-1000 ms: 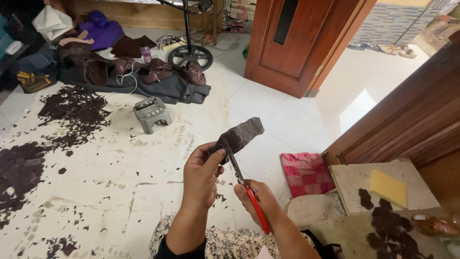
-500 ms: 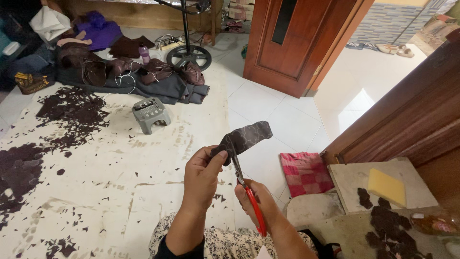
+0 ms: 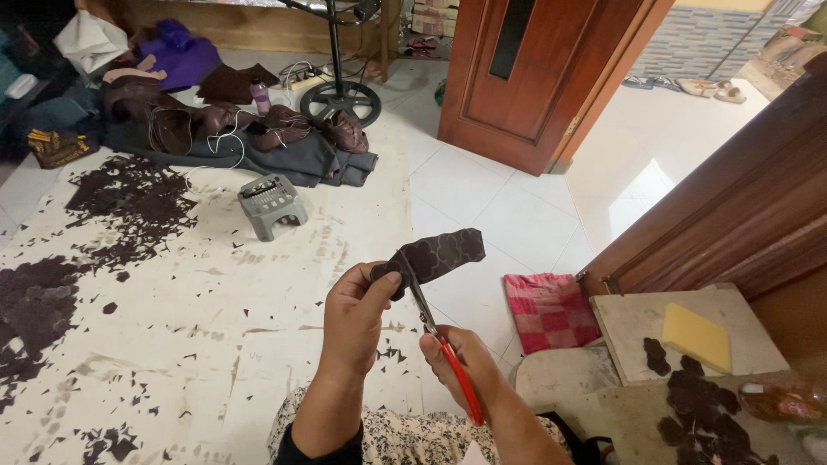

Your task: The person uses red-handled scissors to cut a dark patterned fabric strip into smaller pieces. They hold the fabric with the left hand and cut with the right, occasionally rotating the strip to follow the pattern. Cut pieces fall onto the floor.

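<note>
The leather strip (image 3: 435,255) has swung since a second ago: it then pointed up and slightly right, and now lies nearer level, its free end out to the right. The scissors (image 3: 444,349) sit at much the same place against its left end — a turn of the piece rather than a fresh bite, in my judgement, so the cut is following a curve.

Left hand (image 3: 362,314): closed, thumb and fingers pinching the strip's left end. Right hand (image 3: 465,362): closed round the red scissor handles, blades rising to the strip; I cannot tell how far they gape.

Strip: dark brown, flat, stiff enough to stand out unsupported, surface embossed with a scalloped pattern.

Left of the hands — pale sheet (image 3: 172,344) strewn with dark offcuts (image 3: 129,202). Beyond them, a small grey stool (image 3: 271,202). To the right, a red checked cloth (image 3: 551,312), a board (image 3: 633,323) with a yellow block (image 3: 696,336) and cut brown pieces (image 3: 702,413).
</note>
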`<action>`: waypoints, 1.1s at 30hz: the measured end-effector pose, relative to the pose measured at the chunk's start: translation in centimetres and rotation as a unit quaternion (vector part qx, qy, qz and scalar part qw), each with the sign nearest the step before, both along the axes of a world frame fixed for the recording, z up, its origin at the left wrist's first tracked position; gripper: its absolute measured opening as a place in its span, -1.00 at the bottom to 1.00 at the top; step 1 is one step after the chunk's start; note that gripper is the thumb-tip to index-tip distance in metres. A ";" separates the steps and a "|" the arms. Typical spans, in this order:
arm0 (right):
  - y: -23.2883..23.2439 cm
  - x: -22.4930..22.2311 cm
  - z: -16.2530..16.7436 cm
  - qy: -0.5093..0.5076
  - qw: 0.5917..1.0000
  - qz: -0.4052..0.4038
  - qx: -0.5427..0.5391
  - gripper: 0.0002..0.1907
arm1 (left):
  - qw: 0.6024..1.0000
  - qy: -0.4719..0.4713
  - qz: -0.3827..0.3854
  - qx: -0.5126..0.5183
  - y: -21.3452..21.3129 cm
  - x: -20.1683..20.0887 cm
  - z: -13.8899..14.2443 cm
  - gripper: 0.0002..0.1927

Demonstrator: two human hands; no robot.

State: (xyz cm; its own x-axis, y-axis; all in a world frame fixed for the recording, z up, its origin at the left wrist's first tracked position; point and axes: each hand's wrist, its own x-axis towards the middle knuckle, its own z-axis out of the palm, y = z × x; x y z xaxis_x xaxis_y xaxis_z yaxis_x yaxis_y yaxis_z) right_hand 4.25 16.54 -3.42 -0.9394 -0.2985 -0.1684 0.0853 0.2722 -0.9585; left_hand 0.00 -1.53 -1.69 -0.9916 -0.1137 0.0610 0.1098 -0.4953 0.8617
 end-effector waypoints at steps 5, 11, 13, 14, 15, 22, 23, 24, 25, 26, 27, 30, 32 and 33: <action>-0.2 -0.1 -0.4 -0.003 0.999 -0.006 -0.036 -0.35 | 0.999 0.001 0.022 0.025 0.4 -0.3 -0.1 -0.87; -0.7 0.1 -0.1 0.002 0.998 -0.027 -0.057 -0.37 | 0.997 -0.002 0.059 -0.040 2.7 0.5 0.7 -0.81; -0.5 0.1 0.3 0.003 0.998 -0.027 -0.052 -0.37 | 0.994 0.006 0.068 -0.086 2.8 0.8 1.0 -0.80; -0.4 0.1 0.5 0.005 0.999 -0.021 -0.038 -0.37 | 0.992 0.011 0.068 -0.102 2.6 0.9 1.1 -0.80; -0.2 0.0 0.7 0.007 1.000 -0.015 -0.024 -0.37 | 0.991 0.017 0.069 -0.118 2.4 0.9 1.2 -0.79; -0.1 0.1 1.3 -0.012 1.000 -0.009 -0.004 -0.35 | 0.994 0.042 0.022 -0.103 0.9 0.5 0.9 -0.80; -0.1 0.1 1.2 -0.006 1.000 -0.008 0.004 -0.34 | 0.993 0.041 0.021 -0.104 0.9 0.5 0.8 -0.79; 0.0 0.1 1.2 0.000 1.000 -0.006 0.011 -0.33 | 0.993 0.039 0.020 -0.106 0.8 0.5 0.8 -0.79; 0.0 0.1 1.1 -0.011 1.000 -0.009 0.001 -0.34 | 0.994 0.038 0.016 -0.104 0.7 0.5 0.8 -0.78; 0.0 0.1 1.0 -0.021 1.000 -0.012 -0.009 -0.35 | 0.994 0.037 0.012 -0.102 0.7 0.4 0.8 -0.77; 0.0 0.1 1.0 -0.031 0.999 -0.016 -0.019 -0.36 | 0.994 0.036 0.007 -0.100 0.6 0.4 0.8 -0.77; 0.1 -0.1 0.8 -0.027 1.000 -0.013 -0.001 -0.36 | 0.996 0.030 -0.005 -0.086 0.6 0.2 0.9 -0.80; 0.0 -0.1 0.6 -0.021 1.000 -0.007 -0.012 -0.35 | 0.998 0.040 -0.027 -0.038 0.6 0.0 0.7 -0.85; 0.0 -0.2 0.6 -0.018 1.000 -0.003 -0.017 -0.35 | 0.998 0.045 -0.037 -0.014 0.7 -0.1 0.6 -0.86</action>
State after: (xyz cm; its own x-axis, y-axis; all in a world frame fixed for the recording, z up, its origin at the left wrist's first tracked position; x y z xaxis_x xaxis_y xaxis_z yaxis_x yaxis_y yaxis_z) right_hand 4.09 16.50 -2.85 -0.9344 -0.2995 -0.1929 0.1220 0.2396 -0.9632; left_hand -0.10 -0.88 -1.08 -0.9876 -0.0377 0.1523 0.1516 -0.4800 0.8641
